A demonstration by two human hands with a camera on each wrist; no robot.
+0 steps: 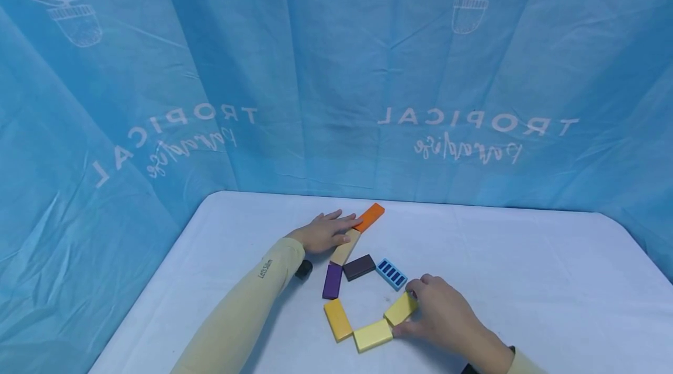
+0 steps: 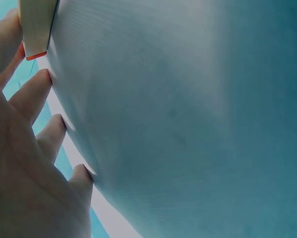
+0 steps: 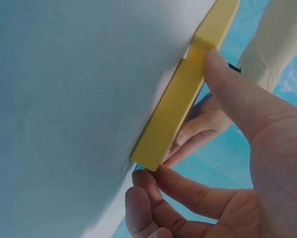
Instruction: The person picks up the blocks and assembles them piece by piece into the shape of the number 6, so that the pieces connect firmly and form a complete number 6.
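In the head view, my left hand (image 1: 319, 235) lies with spread fingers beside a beige block (image 1: 347, 247); its index finger reaches an orange block (image 1: 372, 217). The left wrist view shows the thumb next to the beige block (image 2: 37, 27), and whether it presses on it I cannot tell. My right hand (image 1: 447, 314) pinches a light yellow block (image 1: 401, 308) at its two ends, thumb at the near end and fingertips at the far one. That block (image 3: 171, 116) touches a second pale yellow block (image 3: 218, 22) near the thumb.
More blocks lie in a loose ring on the white table (image 1: 526, 280): amber (image 1: 338, 320), purple (image 1: 332, 281), dark brown (image 1: 359, 267) and blue with dark bars (image 1: 391, 274). A black object (image 1: 304, 270) sits by the left wrist. Blue curtains (image 1: 336, 70) hang behind.
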